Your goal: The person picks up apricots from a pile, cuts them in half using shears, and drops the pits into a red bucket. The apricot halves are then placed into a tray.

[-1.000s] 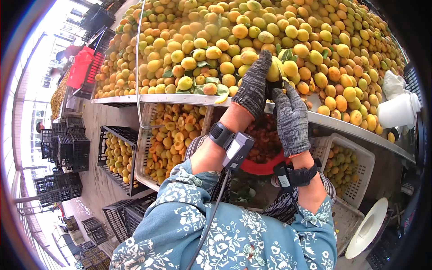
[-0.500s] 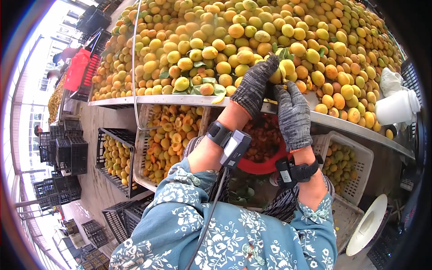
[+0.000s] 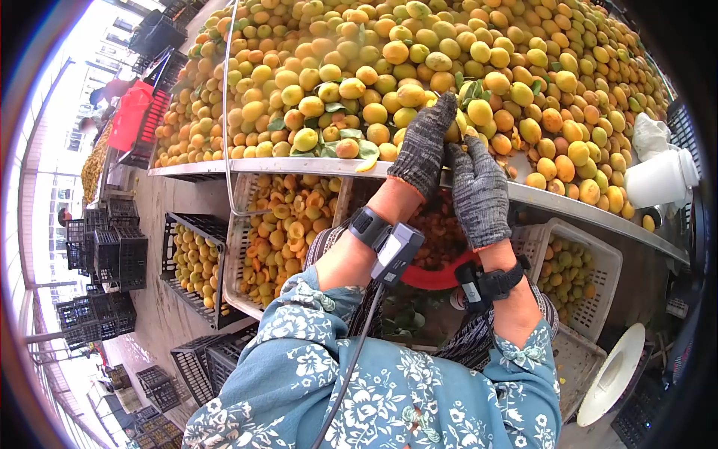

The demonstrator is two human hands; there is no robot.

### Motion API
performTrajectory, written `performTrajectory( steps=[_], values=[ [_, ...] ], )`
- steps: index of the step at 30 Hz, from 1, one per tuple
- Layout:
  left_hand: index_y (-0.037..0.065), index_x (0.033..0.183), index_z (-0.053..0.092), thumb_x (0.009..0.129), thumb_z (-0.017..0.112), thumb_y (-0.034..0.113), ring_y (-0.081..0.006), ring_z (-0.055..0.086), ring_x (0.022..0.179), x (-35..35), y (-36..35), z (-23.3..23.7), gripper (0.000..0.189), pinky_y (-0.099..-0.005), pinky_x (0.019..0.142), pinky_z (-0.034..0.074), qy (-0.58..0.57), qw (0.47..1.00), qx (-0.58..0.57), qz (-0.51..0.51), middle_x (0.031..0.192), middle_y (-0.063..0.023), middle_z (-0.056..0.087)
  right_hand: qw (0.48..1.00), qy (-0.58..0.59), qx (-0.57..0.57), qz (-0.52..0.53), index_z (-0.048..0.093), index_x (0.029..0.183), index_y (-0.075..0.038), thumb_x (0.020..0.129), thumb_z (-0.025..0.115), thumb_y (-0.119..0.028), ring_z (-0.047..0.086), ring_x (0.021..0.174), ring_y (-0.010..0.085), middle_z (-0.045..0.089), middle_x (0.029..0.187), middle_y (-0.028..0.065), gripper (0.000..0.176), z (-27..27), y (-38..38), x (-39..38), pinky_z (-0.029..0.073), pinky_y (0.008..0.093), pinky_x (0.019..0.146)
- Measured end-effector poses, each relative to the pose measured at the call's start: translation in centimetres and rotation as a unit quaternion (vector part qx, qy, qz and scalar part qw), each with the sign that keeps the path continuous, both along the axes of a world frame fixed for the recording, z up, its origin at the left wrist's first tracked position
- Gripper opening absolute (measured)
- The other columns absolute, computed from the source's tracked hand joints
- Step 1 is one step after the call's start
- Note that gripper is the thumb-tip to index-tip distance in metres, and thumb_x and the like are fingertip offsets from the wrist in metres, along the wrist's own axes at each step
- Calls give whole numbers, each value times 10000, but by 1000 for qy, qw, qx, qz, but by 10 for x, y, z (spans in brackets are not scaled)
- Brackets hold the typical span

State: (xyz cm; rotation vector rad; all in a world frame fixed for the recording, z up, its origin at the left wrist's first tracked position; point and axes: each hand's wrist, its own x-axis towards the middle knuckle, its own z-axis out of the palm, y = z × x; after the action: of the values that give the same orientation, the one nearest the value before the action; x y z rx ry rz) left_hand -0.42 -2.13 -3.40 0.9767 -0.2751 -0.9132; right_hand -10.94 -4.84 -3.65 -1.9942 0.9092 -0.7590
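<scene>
A yellow apricot (image 3: 452, 133) is between my two hands, just above the metal edge of the fruit-covered table (image 3: 329, 166). My left hand (image 3: 426, 146), in a dark grey knitted glove, curls around its left side; the hand itself hides much of the fruit. From the right, my right hand (image 3: 480, 191), gloved the same way, brings its closed fingertips against the apricot. Whether those fingertips also hold a small tool is hidden. Loose apricots with a few green leaves (image 3: 473, 91) lie heaped right behind both hands.
Below the table stand a white crate of split apricots (image 3: 288, 224), a red basin (image 3: 430, 278) and another white crate (image 3: 598, 262). A black crate (image 3: 193, 224) of apricots is at left. A white bucket (image 3: 658, 179) sits at the table's right end. Farther left is a red crate (image 3: 133, 112).
Both hands have shifted slightly left and down towards the table edge, with the apricot between them. My right hand's fingers have drawn closer to the left hand.
</scene>
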Motion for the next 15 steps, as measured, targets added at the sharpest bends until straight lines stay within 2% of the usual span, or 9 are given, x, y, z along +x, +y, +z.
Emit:
performTrajectory(
  steps=[1,4,6,7,10,12,13,14,15],
  values=[
    [61,1113,583,923,546,315,-69,528,878,-2,1,3,319,-229,788,441,-1,1000,0,-1,974,3,592,1000,-1,0,-1,569,1144,3,885,544,-273,609,850,392,621,911,266,379,-3,1,0,471,453,750],
    [78,1070,581,903,574,340,-88,550,821,-6,8,10,310,-251,740,470,40,999,-6,-5,926,-4,591,993,-71,96,10,575,1121,33,877,566,-255,608,885,372,629,935,254,377,-4,4,1,466,431,790],
    [100,1051,570,889,592,359,-110,565,777,-6,9,11,307,-272,686,491,117,993,-9,-29,893,-14,585,961,-146,233,40,583,1122,27,894,544,-194,606,920,333,627,1000,227,319,2,7,1,466,394,831],
    [100,1051,570,889,592,359,-110,565,777,-7,9,11,307,-272,686,491,117,993,-10,-30,893,-14,585,961,-147,232,39,583,1122,27,894,544,-194,606,920,333,627,1000,227,319,0,7,0,466,394,831],
    [108,1068,561,885,598,363,-126,576,767,-10,10,9,316,-293,674,500,161,985,-44,-38,895,-25,589,970,-148,172,87,597,1108,32,889,535,-107,597,960,293,613,1057,205,267,-17,3,-5,459,356,868],
    [107,1068,559,888,596,358,-128,576,782,-12,10,12,311,-293,693,500,169,982,-71,-43,907,-33,590,983,-85,-118,110,617,1093,16,882,526,-64,579,1009,286,593,1103,206,244,-23,-1,-7,458,338,884],
    [107,1068,559,888,596,358,-128,576,782,-13,11,11,311,-293,693,500,169,982,-70,-43,907,-33,590,983,-85,-118,110,617,1093,16,882,526,-64,579,1009,286,593,1103,206,244,-16,2,-7,458,338,884],
    [102,1069,559,894,590,348,-132,573,806,-13,10,8,304,-297,714,494,165,982,-82,-45,922,-39,589,982,-147,66,101,619,1097,3,866,526,-49,572,1023,298,592,1105,206,254,-1,8,-6,454,346,896],
    [98,1070,559,900,584,339,-136,570,830,-12,9,5,296,-302,734,488,161,981,-94,-47,937,-45,587,943,-205,246,89,621,1101,-10,851,526,-35,565,1037,309,591,1108,207,268,7,10,-6,451,355,908]
  ],
)
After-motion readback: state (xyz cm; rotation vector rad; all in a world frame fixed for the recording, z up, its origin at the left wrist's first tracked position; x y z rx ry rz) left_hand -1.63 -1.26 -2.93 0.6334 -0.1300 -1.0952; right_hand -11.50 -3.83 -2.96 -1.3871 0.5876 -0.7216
